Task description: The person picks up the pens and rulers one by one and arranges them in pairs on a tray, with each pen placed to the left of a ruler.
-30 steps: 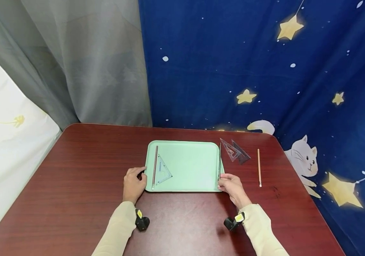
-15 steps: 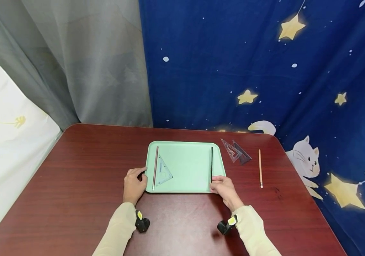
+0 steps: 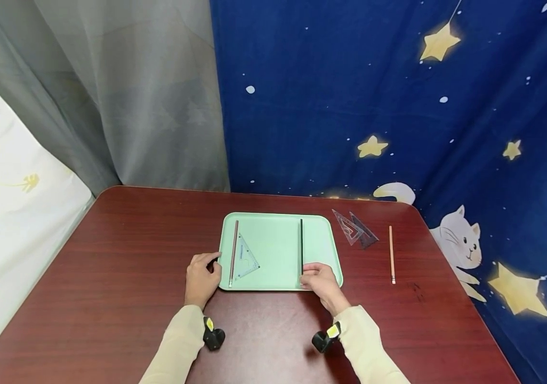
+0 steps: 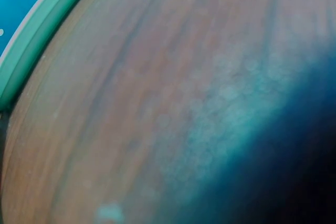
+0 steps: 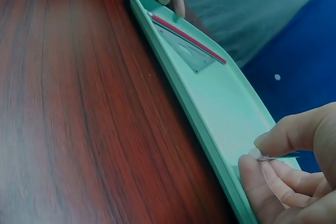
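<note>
My right hand (image 3: 320,281) pinches a dark pencil (image 3: 301,242) near its eraser end, over the right part of a light green tray (image 3: 273,215). In the right wrist view, the pencil's white eraser (image 5: 255,153) shows between thumb and fingers. At the tray's left rim, my left hand (image 3: 202,277) grips the edge with thumb and fingertips. Inside the tray along its left side lies a red pencil (image 3: 234,250), with a clear set square (image 3: 246,261) just right of it. The left wrist view catches only the tray's rim (image 4: 39,32) and blurred wood.
Right of the tray, two overlapping set squares, one clear (image 3: 347,226) and one dark (image 3: 364,232), lie on the brown table (image 3: 149,229). Farther right is a natural wood pencil (image 3: 392,256). Curtains hang behind the table's far edge.
My right hand has carried the dark pencil leftward from the tray's right rim to over the tray's inside. The left hand has stayed at the left rim.
</note>
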`<state>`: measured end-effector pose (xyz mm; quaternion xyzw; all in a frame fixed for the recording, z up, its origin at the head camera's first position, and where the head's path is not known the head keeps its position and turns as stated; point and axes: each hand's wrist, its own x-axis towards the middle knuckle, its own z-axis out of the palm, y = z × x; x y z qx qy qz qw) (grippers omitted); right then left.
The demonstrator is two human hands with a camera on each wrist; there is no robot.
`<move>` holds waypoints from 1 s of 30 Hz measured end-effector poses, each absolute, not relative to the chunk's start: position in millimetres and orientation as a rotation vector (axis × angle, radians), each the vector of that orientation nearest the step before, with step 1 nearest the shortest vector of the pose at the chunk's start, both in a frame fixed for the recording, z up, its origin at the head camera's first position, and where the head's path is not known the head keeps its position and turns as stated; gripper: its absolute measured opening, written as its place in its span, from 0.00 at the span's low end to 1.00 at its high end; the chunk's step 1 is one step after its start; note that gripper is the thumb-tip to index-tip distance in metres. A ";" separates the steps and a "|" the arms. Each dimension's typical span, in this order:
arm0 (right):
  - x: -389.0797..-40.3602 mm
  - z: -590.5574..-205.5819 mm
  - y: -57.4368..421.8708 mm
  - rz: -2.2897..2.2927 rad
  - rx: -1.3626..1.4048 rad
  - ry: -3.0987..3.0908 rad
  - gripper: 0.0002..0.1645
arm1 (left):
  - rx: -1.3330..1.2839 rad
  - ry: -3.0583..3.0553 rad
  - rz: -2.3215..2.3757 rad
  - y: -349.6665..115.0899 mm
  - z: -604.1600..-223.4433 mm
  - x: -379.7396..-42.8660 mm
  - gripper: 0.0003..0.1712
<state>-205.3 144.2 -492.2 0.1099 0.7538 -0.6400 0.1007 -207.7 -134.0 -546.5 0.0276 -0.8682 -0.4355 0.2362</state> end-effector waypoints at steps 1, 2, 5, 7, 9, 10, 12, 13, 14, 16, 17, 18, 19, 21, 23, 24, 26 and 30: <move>-205.7 -492.3 141.9 -1.886 0.320 2.230 0.22 | 0.074 -2.381 -1.194 -134.1 -546.7 -208.0 0.15; -206.1 -492.3 139.6 -1.880 0.313 2.233 0.22 | 0.072 -2.380 -1.193 -134.2 -546.9 -208.3 0.15; -207.1 -492.8 133.0 -1.861 0.290 2.240 0.22 | 0.063 -2.372 -1.182 -134.5 -548.1 -209.4 0.15; -207.2 -493.2 128.7 -1.853 0.273 2.237 0.22 | 0.058 -2.361 -1.177 -134.6 -548.7 -209.4 0.15; -207.0 -493.7 124.7 -1.841 0.260 2.240 0.22 | 0.054 -2.357 -1.169 -134.7 -549.4 -209.5 0.15; -206.9 -493.8 122.7 -1.837 0.252 2.242 0.22 | 0.051 -2.354 -1.168 -134.6 -549.3 -209.3 0.15; -207.0 -494.0 119.0 -1.821 0.241 2.256 0.22 | 0.053 -2.357 -1.166 -134.4 -549.5 -209.2 0.15; -207.0 -493.9 117.2 -1.812 0.234 2.265 0.22 | 0.051 -2.358 -1.165 -134.4 -549.8 -209.3 0.15; -207.2 -493.8 115.5 -1.805 0.232 2.269 0.22 | 0.052 -2.360 -1.163 -134.4 -549.9 -209.5 0.15; -207.8 -493.5 112.3 -1.790 0.226 2.278 0.22 | 0.047 -2.358 -1.162 -134.4 -549.6 -209.5 0.15; -208.1 -493.5 110.9 -1.781 0.227 2.282 0.22 | 0.048 -2.358 -1.163 -134.4 -549.5 -209.6 0.15; -208.5 -493.8 109.5 -1.772 0.226 2.288 0.22 | 0.044 -2.356 -1.164 -134.3 -548.9 -209.5 0.15; -208.7 -493.8 108.0 -1.765 0.220 2.293 0.22 | 0.041 -2.354 -1.164 -134.4 -548.8 -209.5 0.15; -209.2 -494.4 104.8 -1.748 0.220 2.301 0.21 | 0.036 -2.351 -1.165 -134.4 -548.2 -209.1 0.15; -209.3 -494.9 101.2 -1.728 0.218 2.314 0.21 | 0.035 -2.348 -1.165 -134.4 -548.2 -208.6 0.15; -209.3 -495.1 99.2 -1.720 0.216 2.320 0.21 | 0.036 -2.346 -1.164 -134.4 -548.4 -208.5 0.15; -209.1 -494.7 95.1 -1.699 0.210 2.333 0.20 | 0.041 -2.344 -1.166 -134.3 -549.0 -208.1 0.15; -208.5 -493.7 87.3 -1.659 0.191 2.370 0.20 | 0.053 -2.350 -1.171 -133.7 -549.8 -207.7 0.15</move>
